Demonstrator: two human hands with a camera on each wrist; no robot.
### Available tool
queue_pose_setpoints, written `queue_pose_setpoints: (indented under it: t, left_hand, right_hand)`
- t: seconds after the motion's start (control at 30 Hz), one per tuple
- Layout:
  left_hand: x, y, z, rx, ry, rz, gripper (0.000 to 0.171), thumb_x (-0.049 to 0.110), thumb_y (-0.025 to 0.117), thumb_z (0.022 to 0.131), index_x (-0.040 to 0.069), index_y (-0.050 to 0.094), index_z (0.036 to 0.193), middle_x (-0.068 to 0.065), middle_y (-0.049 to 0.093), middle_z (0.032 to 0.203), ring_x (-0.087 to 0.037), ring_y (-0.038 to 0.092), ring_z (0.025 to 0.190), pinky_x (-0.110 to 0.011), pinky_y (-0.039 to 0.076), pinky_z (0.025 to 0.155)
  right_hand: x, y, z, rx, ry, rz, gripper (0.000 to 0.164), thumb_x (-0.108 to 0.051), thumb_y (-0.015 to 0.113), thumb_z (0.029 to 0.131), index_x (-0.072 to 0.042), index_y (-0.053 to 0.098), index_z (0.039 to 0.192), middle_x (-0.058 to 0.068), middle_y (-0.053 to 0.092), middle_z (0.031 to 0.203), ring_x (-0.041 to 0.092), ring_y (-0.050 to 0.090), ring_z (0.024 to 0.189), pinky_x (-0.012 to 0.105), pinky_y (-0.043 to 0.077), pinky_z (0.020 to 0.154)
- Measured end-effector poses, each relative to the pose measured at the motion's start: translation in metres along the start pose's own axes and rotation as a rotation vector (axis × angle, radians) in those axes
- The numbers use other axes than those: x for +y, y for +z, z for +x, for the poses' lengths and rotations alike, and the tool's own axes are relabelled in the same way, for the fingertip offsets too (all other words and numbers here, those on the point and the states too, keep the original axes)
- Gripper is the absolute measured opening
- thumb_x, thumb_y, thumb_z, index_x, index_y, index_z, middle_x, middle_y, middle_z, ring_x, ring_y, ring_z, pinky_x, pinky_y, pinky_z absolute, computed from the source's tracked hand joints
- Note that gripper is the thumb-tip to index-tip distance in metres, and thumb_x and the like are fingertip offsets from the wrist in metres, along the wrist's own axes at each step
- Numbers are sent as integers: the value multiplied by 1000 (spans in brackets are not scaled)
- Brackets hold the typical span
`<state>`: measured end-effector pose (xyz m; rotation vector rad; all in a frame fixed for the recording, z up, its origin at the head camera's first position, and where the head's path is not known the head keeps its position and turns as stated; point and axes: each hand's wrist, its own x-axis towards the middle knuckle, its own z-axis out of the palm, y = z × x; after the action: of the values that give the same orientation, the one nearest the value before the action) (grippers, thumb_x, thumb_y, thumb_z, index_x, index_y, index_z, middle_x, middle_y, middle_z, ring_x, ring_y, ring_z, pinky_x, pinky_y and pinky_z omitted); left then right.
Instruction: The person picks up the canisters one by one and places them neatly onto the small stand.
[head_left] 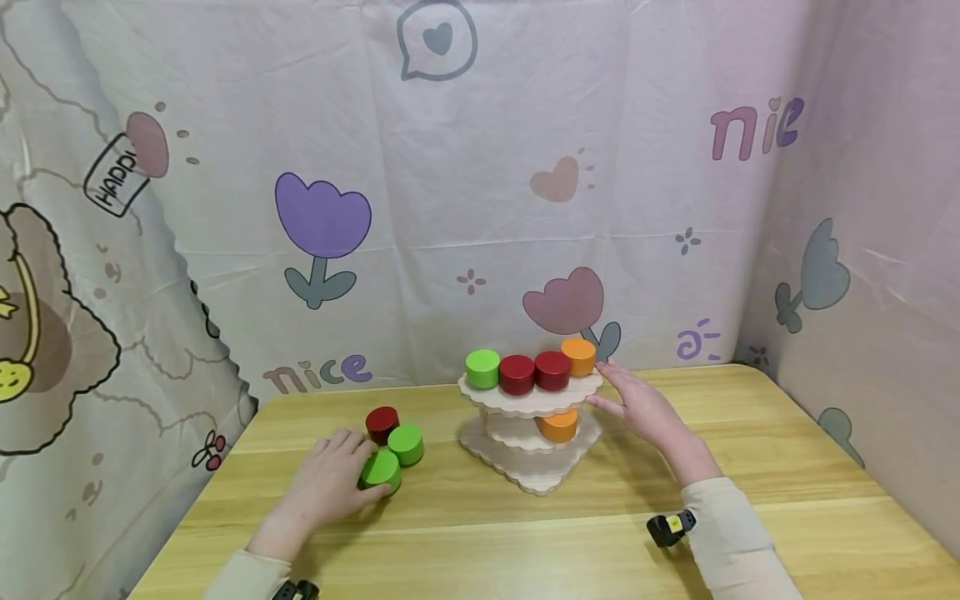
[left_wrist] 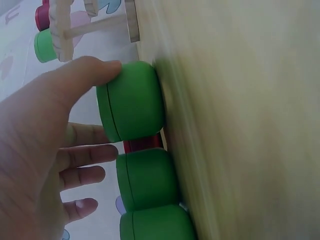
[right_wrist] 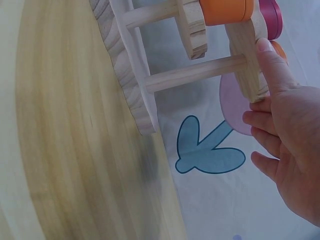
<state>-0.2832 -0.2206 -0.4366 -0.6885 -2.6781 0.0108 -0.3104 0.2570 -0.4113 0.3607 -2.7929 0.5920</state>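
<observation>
My left hand (head_left: 330,479) grips a green round lidded tin (left_wrist: 132,102) on the table, with the thumb on one side and the index finger on the other. Beside it in the left wrist view are two more green tins (left_wrist: 147,180); in the head view one of them is hidden. A dark red tin (head_left: 382,423) touches the group. At a corner of the three-tier wooden stand (head_left: 536,402), my right hand (head_left: 647,408) holds the top tier, thumb on its near edge and fingers around the far side.
Along the top tier sit a green tin (head_left: 482,369), two red tins (head_left: 517,375) and an orange tin (head_left: 578,357). Another orange tin (head_left: 558,426) is on the middle tier. A printed cloth (head_left: 450,208) hangs behind the wooden table (head_left: 480,542).
</observation>
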Motion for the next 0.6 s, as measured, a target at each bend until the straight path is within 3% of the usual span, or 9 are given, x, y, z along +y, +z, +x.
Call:
queue_pose_setpoints:
  t: [0.23,0.6]
  left_hand:
    - [8,1,2,13,63,26,59,57,74,72,12,64,109,-5,62,110,-25,53,107,-46,42,92]
    - [28,-4,8,36,153,42,53,57,71,72,15,60,103,-2,60,105,-21,52,102,-43,43,89]
  right_hand:
    - [1,1,1,16,-21,-2,75,-50,56,93,-1,37,148,21,38,152,40,31,144,56,28,114]
    - [0,0,1,11,-14,3,77,-53,55,93,-2,37,148,21,37,153,40,31,144,56,28,114]
